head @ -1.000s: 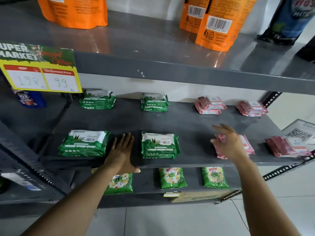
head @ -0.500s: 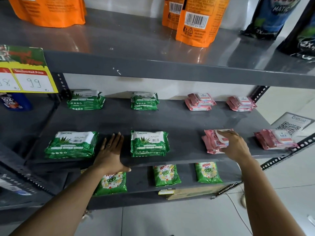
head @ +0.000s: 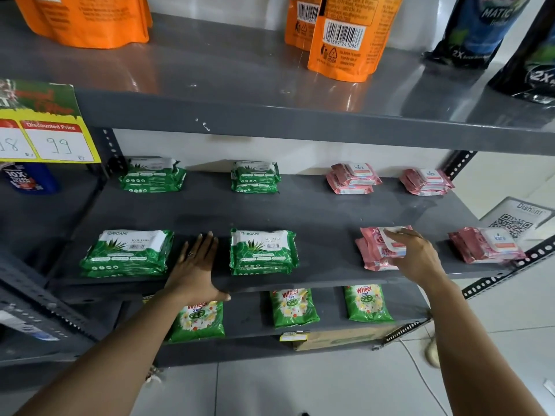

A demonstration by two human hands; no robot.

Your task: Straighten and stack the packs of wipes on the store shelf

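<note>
The left hand (head: 196,270) lay flat and spread, holding nothing, palm down on the dark grey metal middle shelf (head: 324,217) at its front edge, between two stacks of green-and-white plastic aloe wipe packs — one stack (head: 127,253) near the front left corner, the other (head: 263,250) just right of the fingers. The thumb hooked over the shelf's front lip.

The right hand (head: 416,256) rested on top of the pink plastic wipe pack stack (head: 379,250) toward the right of the front edge, fingers curled over the upper pack's white flap label; whether it gripped the pack or merely pressed on it could not be told. The packs beneath it sat slightly askew to one another. A further pink stack (head: 486,244) lay by the front right corner, apart from the hand.

Along the back edge stood four more low stacks — two green ones (head: 152,175) (head: 256,177) on the left, two pink ones (head: 353,178) (head: 426,181) on the right.

Orange stand-up pouches (head: 345,37) stood on the upper grey shelf (head: 270,115), and a yellow price card (head: 49,130) hung from its front edge at the left. Green detergent sachets (head: 293,307) lay on the shelf below.
</note>
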